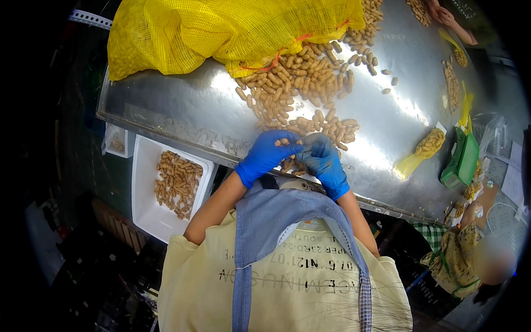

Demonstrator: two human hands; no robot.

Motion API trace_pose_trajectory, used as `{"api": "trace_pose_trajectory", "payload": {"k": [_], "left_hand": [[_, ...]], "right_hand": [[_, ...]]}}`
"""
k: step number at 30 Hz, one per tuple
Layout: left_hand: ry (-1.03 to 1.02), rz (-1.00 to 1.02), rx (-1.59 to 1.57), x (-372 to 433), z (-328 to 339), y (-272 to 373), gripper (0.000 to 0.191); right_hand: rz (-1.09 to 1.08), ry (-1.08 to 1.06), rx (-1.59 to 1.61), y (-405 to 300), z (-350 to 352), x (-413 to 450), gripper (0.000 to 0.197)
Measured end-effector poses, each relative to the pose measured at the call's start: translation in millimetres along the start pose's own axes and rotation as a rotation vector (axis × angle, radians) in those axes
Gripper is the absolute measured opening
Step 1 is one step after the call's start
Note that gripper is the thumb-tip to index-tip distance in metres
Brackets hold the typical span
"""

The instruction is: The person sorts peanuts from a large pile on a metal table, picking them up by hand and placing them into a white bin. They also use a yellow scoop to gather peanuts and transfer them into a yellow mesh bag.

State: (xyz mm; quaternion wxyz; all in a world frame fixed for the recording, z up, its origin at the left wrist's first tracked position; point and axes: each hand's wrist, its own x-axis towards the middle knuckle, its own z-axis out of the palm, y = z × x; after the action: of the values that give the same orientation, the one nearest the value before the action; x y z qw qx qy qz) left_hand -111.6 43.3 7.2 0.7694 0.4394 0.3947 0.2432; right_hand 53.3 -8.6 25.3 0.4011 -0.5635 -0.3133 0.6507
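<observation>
My left hand point(269, 152), in a blue glove, curls around a few unshelled peanuts point(283, 142) above the near edge of the metal table. Close against it is my right hand point(324, 161), in a blue glove soiled grey over the fingers. Its fingers are bent inward, and whatever may be between them is hidden. More peanuts point(295, 165) lie just below both hands at the table edge. Beyond my fingers spreads a loose heap of peanuts point(286, 83), running out from a large yellow mesh sack point(207, 33).
A white foam box point(143, 186) holding peanuts stands below the table edge at left. At right on the metal table point(373, 124) are a filled yellow net bag point(430, 143) and a green basket point(459, 159). A co-worker's hands point(444, 15) show at upper right; another person point(454, 257) is at lower right.
</observation>
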Motion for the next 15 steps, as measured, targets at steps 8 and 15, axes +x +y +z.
{"api": "trace_pose_trajectory", "payload": {"k": [8, 15], "left_hand": [[-0.107, 0.063, -0.491, 3, -22, -30, 0.020], [-0.148, -0.134, -0.808, -2, -16, -11, 0.019]], "right_hand": [[-0.210, 0.250, -0.693, -21, -20, 12, 0.027], [-0.282, 0.347, -1.377, -16, -33, 42, 0.023]]}}
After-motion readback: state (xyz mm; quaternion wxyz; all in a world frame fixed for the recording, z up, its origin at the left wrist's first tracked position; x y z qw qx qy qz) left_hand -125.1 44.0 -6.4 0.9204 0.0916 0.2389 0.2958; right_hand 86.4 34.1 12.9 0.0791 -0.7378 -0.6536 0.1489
